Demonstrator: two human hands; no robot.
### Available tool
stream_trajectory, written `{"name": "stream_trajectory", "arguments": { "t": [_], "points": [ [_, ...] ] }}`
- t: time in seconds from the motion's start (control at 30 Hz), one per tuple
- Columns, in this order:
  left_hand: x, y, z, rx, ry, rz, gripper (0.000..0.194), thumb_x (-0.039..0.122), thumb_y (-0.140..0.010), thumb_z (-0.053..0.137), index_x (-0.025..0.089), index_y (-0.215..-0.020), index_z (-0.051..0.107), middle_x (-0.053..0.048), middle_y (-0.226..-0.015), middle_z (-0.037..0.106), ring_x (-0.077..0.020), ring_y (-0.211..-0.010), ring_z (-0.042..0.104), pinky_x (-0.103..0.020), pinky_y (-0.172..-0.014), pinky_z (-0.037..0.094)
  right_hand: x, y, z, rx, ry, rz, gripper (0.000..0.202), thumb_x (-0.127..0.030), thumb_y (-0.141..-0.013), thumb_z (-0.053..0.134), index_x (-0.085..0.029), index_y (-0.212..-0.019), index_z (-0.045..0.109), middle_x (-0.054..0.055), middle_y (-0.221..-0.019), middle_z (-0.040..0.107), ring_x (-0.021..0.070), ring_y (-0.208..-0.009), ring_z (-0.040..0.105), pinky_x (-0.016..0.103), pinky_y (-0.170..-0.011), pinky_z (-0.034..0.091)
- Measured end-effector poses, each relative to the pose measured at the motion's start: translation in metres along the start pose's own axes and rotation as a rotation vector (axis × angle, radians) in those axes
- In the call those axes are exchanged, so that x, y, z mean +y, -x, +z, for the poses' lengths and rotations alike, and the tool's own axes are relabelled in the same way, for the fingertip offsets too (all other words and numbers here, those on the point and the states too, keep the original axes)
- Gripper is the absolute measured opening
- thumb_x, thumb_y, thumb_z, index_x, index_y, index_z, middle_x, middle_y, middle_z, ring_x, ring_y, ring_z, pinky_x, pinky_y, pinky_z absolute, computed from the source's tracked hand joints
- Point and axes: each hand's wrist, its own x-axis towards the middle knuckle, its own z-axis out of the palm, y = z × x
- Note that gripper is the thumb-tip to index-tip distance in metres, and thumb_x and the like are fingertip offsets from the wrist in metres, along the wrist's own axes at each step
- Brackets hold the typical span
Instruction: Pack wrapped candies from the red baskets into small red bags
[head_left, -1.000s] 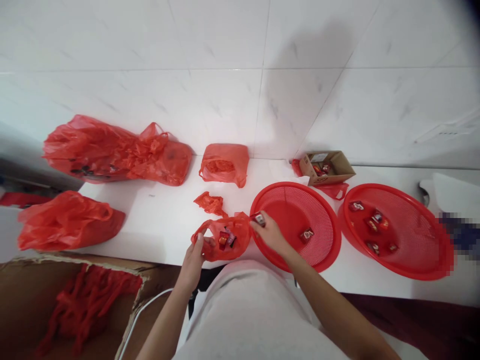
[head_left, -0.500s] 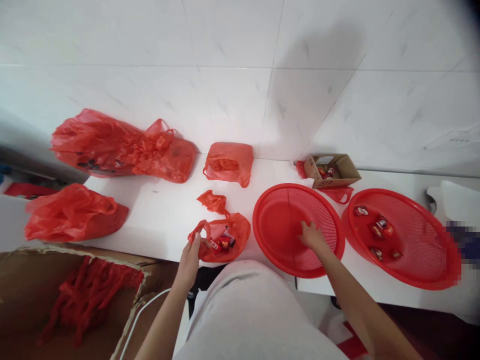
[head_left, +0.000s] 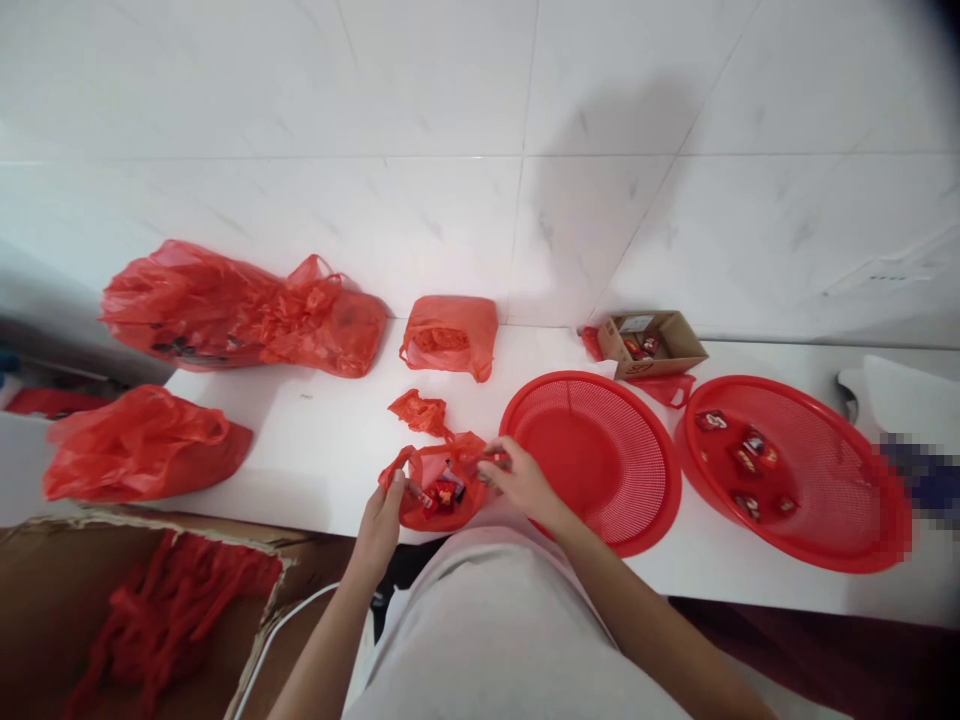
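Note:
A small red plastic bag (head_left: 470, 508) lies with its mouth open near the table's front edge, several wrapped snacks (head_left: 445, 494) inside it. My left hand (head_left: 382, 515) grips the bag's left handle, fingers closed round it. At the opposite rim is my right hand (head_left: 523, 482), its thumb and fingers pinched on the bag's right edge. Just right of that hand stands a red plastic basket (head_left: 667, 500) with nothing in it. A crumpled red bag piece (head_left: 420, 411) lies right behind the open bag.
A second red basket (head_left: 825, 450) at the right holds several wrapped snacks. Behind the baskets sits a small cardboard box (head_left: 679, 358). Filled red bags (head_left: 187, 310) line the wall at left. A large carton (head_left: 277, 600) with red bags stands at the lower left.
My right hand has left the empty red basket and moved left to the open bag's right edge. My left hand stays on the bag's handle. The camera view has shifted slightly.

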Motion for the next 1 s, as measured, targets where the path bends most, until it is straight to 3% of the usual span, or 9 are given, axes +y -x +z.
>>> {"name": "stream_trajectory", "arguments": {
  "t": [0.1, 0.23, 0.33, 0.43, 0.53, 0.67, 0.77, 0.83, 1.0],
  "points": [
    [-0.003, 0.001, -0.003, -0.016, -0.081, 0.041, 0.040, 0.057, -0.075, 0.066, 0.018, -0.067, 0.068, -0.005, -0.072, 0.067, -0.0204, -0.074, 0.060, -0.028, -0.077, 0.045, -0.005, -0.007, 0.027, -0.039, 0.198, -0.069, 0.020, -0.036, -0.087, 0.055, -0.024, -0.103, 0.056, 0.004, -0.111, 0.060, 0.0173, -0.095, 0.061, 0.032, -0.083, 0.048],
    [-0.005, 0.004, -0.014, -0.001, -0.161, 0.087, 0.042, 0.060, -0.076, 0.062, 0.020, -0.064, 0.066, -0.003, -0.066, 0.064, -0.0188, -0.069, 0.057, -0.027, -0.072, 0.045, 0.013, -0.025, 0.039, -0.196, 0.649, -0.014, 0.018, -0.030, -0.090, 0.051, -0.022, -0.104, 0.059, 0.009, -0.116, 0.060, 0.0224, -0.094, 0.062, 0.036, -0.084, 0.046],
    [-0.010, 0.003, -0.028, 0.044, -0.237, 0.108, 0.047, 0.063, -0.077, 0.058, 0.019, -0.062, 0.064, -0.003, -0.068, 0.064, -0.0175, -0.068, 0.056, -0.026, -0.068, 0.043, 0.028, -0.039, 0.051, -0.237, 0.714, 0.056, 0.027, -0.028, -0.086, 0.058, -0.018, -0.111, 0.058, 0.016, -0.115, 0.061, 0.0276, -0.096, 0.061, 0.039, -0.082, 0.045],
    [-0.017, 0.000, -0.047, 0.103, -0.345, 0.106, 0.051, 0.066, -0.079, 0.053, 0.018, -0.065, 0.063, -0.003, -0.067, 0.062, -0.0181, -0.068, 0.056, -0.027, -0.069, 0.043, 0.036, -0.049, 0.064, -0.280, 0.686, 0.114, 0.028, -0.022, -0.079, 0.064, -0.014, -0.106, 0.060, 0.015, -0.099, 0.066, 0.0278, -0.093, 0.061, 0.038, -0.080, 0.045],
    [-0.021, -0.001, -0.070, 0.141, -0.501, 0.097, 0.050, 0.065, -0.080, 0.050, 0.017, -0.079, 0.065, -0.001, -0.068, 0.062, -0.0199, -0.070, 0.056, -0.029, -0.071, 0.043, 0.034, -0.051, 0.064, -0.378, 0.558, 0.126, 0.011, -0.019, -0.074, 0.065, -0.016, -0.085, 0.064, 0.006, -0.082, 0.067, 0.0204, -0.081, 0.062, 0.030, -0.072, 0.044],
    [-0.010, 0.005, -0.091, 0.182, -0.605, 0.128, 0.042, 0.059, -0.081, 0.053, 0.018, -0.081, 0.062, 0.001, -0.070, 0.062, -0.0180, -0.070, 0.054, -0.026, -0.067, 0.041, 0.013, -0.042, 0.038, -0.450, 0.196, 0.126, 0.016, -0.034, -0.080, 0.055, -0.019, -0.087, 0.060, -0.002, -0.069, 0.060, 0.0100, -0.058, 0.052, 0.021, -0.053, 0.036],
    [0.011, 0.012, -0.090, 0.166, -0.488, 0.153, 0.038, 0.056, -0.081, 0.056, 0.018, -0.080, 0.061, 0.002, -0.070, 0.061, -0.0160, -0.069, 0.054, -0.024, -0.067, 0.041, -0.011, -0.032, 0.011, -0.444, -0.406, 0.192, 0.016, -0.035, -0.077, 0.055, -0.022, -0.085, 0.051, -0.005, -0.062, 0.054, 0.0080, -0.048, 0.040, 0.021, -0.044, 0.021],
    [0.027, 0.016, -0.084, 0.151, -0.366, 0.168, 0.037, 0.054, -0.079, 0.060, 0.018, -0.081, 0.061, 0.002, -0.071, 0.061, -0.0157, -0.070, 0.055, -0.024, -0.067, 0.043, -0.028, -0.025, -0.004, -0.440, -0.661, 0.216, 0.016, -0.034, -0.076, 0.055, -0.023, -0.082, 0.046, -0.003, -0.067, 0.059, 0.0069, -0.044, 0.036, 0.022, -0.043, 0.014],
    [0.050, 0.015, -0.070, 0.227, -0.051, 0.206, 0.037, 0.052, -0.072, 0.070, 0.017, -0.078, 0.060, 0.003, -0.068, 0.060, -0.0126, -0.066, 0.054, -0.021, -0.065, 0.043, -0.068, -0.006, -0.027, -0.351, -0.711, 0.106, 0.020, -0.039, -0.082, 0.053, -0.024, -0.083, 0.040, 0.000, -0.080, 0.067, 0.0052, -0.039, 0.025, 0.024, -0.043, 0.013]
  ]
}}
